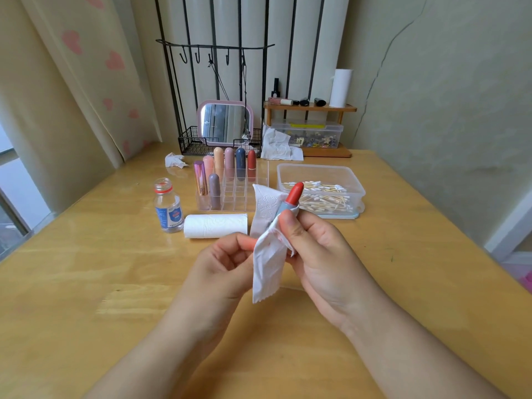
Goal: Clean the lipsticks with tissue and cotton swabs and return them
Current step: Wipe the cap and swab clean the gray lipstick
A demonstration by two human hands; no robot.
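Head view shows your right hand pinching the open lipstick through a tissue, bullet tilted up so the barrel can be wiped; it hovers above the tabletop's middle. Your left hand curls round what looks like its red cap. Beyond stand the organizer with capped lipsticks, a tissue roll, a bottle and the cotton swab box, which crowd the return path.

Bottle left of tissue roll; organizer behind roll; swab box right of organizer.
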